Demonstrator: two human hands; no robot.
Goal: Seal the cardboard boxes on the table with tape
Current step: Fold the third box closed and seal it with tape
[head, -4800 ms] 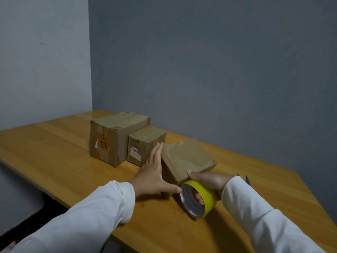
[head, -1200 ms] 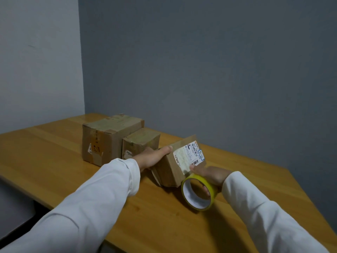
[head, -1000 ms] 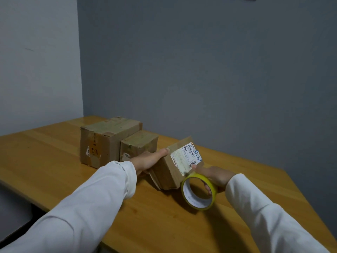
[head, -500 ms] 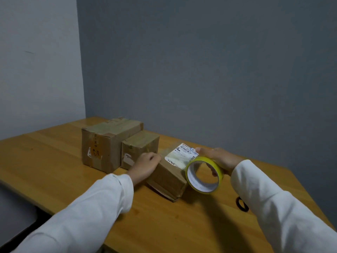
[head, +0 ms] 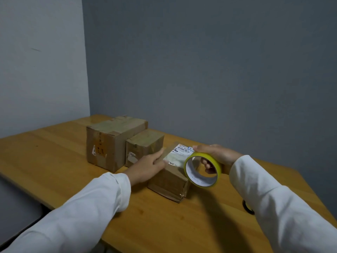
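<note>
Three cardboard boxes stand on the wooden table (head: 54, 172). The nearest small box (head: 171, 181) lies flat with a white shipping label (head: 179, 155) on its top. My left hand (head: 147, 167) presses on that top at its left edge, fingers straight. My right hand (head: 217, 157) holds a yellow tape roll (head: 202, 169) upright just over the box's right side, fingers through the core. A medium box (head: 144, 145) and a large box (head: 111, 141) sit side by side behind, to the left.
A black ring-shaped handle (head: 247, 207), partly hidden by my right sleeve, lies on the table at the right. Grey walls close the table's far side and left corner. The table's front edge runs below my left arm.
The small box was tipped over from standing on edge to lying flat, label up. My right hand lifted the tape roll off the table to the box's top. My left hand shifted onto the top.
</note>
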